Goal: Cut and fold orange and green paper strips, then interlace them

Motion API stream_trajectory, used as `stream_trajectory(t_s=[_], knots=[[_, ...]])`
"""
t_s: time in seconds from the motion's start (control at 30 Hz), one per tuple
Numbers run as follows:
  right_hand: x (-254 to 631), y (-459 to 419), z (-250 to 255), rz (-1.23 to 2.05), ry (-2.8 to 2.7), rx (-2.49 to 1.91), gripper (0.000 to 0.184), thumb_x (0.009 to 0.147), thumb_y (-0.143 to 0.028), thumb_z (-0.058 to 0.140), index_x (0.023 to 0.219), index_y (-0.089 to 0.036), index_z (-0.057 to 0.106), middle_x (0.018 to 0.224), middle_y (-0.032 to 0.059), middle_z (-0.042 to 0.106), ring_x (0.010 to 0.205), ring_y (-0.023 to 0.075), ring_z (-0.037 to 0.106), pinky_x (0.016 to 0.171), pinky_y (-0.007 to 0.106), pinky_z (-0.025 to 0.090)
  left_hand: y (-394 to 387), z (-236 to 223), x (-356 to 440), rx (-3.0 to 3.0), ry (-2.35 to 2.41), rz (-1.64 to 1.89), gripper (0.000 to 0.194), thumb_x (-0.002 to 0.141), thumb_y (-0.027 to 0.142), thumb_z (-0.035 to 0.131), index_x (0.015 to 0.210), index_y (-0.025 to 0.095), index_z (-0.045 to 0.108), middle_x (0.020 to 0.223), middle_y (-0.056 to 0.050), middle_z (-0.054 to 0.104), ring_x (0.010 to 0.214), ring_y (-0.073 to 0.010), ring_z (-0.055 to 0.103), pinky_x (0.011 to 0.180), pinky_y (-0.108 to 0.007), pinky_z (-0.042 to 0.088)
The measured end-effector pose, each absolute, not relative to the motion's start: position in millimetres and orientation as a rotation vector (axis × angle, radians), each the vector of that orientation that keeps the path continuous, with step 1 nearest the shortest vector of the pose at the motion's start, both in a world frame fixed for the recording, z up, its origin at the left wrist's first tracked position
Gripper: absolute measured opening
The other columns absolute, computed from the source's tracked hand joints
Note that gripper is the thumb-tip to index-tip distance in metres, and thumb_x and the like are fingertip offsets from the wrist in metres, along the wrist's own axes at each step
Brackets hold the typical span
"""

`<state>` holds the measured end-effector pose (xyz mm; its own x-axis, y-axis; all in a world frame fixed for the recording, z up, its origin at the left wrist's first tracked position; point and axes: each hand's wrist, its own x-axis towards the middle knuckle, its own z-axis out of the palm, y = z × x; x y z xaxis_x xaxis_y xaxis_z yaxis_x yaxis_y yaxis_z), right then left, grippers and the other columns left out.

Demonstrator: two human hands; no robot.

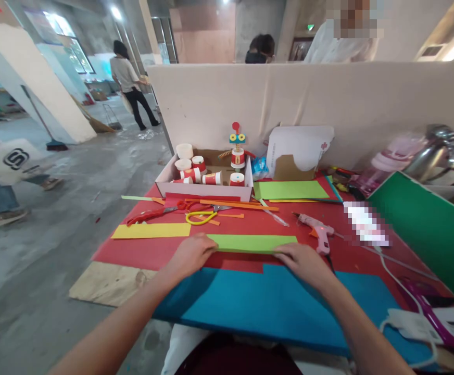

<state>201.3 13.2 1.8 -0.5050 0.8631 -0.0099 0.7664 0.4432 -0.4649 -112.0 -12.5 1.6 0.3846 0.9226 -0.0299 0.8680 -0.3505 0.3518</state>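
L hand point(196, 252) pinches L end of lt-green strip point(252, 243); R hand point(301, 260) pinches its near edge close to R end, fingers drawn together. Strip lies btwn the two grips, long side crosswise, over red paper point(235, 261). Just nearer than grips, under forearms: blue sheet point(262, 307). L of L grip: yellow strip point(152, 230), flat; nearer on that side, bare wood board point(105, 284) at table edge. Beyond L grip: red-handled scissors point(144, 214) & yellow-handled scissors point(201, 217), w/ orange strips point(238, 205) running crosswise behind. Farther, past those: open box point(203, 191) w/ red/white paper cups point(212, 178), some on their sides; cup figure point(237, 158) w/ yellow-ringed eyes & coiled arms stands in its R part. Beyond R grip: stack of green sheets point(293, 190), yellow edge showing under. Just beyond & R of R hand: pink glue gun point(318, 232), nozzle pointing away & L; farther R, lit device point(365, 224), screen blurred, white cable point(396, 281) off near end. Far R: green panel point(426, 234), tilted; pink bottle point(394, 159) behind. Well L of grips, across floor: standing person point(129, 75); nearer, person w/ white tote bag point(12, 161), only partly in view.
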Motion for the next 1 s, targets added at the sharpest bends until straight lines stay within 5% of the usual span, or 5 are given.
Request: stream_trajectory(t_s=[0.17, 0.33, 0.53, 1.0], knots=[[220.4, 21.7, 16.2, 0.87, -2.195, -1.657, 0.032, 0.084, -0.045, 0.051, 0.078, -0.021, 0.07, 0.079, 0.0036, 0.074, 0.075, 0.0219, 0.066, 0.068, 0.03, 0.048, 5.5, 0.7, -133.5, 1.996, 1.611, 0.334, 0.036, 0.088, 0.041, 0.049, 0.063, 0.017, 0.056, 0.059, 0.002, 0.051, 0.057, -0.0116, 0.044, 0.055, -0.023, 0.03], [217.9, 17.1, 12.0, 0.886, -2.114, -1.67, 0.032, 0.08, -0.049, 0.05, 0.071, -0.021, 0.064, 0.078, 0.0036, 0.072, 0.075, 0.0223, 0.064, 0.065, 0.028, 0.044, 5.5, 0.1, -134.1, 1.923, 1.6, 0.345, 0.041, 0.085, 0.045, 0.048, 0.056, 0.018, 0.042, 0.055, 0.004, 0.036, 0.055, -0.0106, 0.034, 0.053, -0.024, 0.024], [213.1, 23.5, 8.9, 0.816, -2.11, -1.779, 0.024, 0.076, -0.043, 0.054, 0.072, -0.022, 0.066, 0.079, 0.0047, 0.074, 0.079, 0.0243, 0.066, 0.068, 0.029, 0.045, 5.2, 2.3, -130.6, 2.035, 1.686, 0.202, 0.034, 0.08, 0.035, 0.057, 0.054, 0.017, 0.042, 0.064, 0.0, 0.049, 0.064, -0.0128, 0.046, 0.06, -0.024, 0.029], [214.0, 26.3, -0.7, 0.584, -2.218, -1.954, 0.021, 0.087, -0.036, 0.049, 0.081, -0.022, 0.062, 0.084, 0.0049, 0.072, 0.08, 0.0214, 0.065, 0.065, 0.026, 0.038, 8.6, 6.6, -118.6, 2.124, 1.816, -0.095, 0.028, 0.09, 0.029, 0.047, 0.073, 0.017, 0.066, 0.079, -0.008, 0.069, 0.076, -0.0192, 0.061, 0.062, -0.027, 0.034]])
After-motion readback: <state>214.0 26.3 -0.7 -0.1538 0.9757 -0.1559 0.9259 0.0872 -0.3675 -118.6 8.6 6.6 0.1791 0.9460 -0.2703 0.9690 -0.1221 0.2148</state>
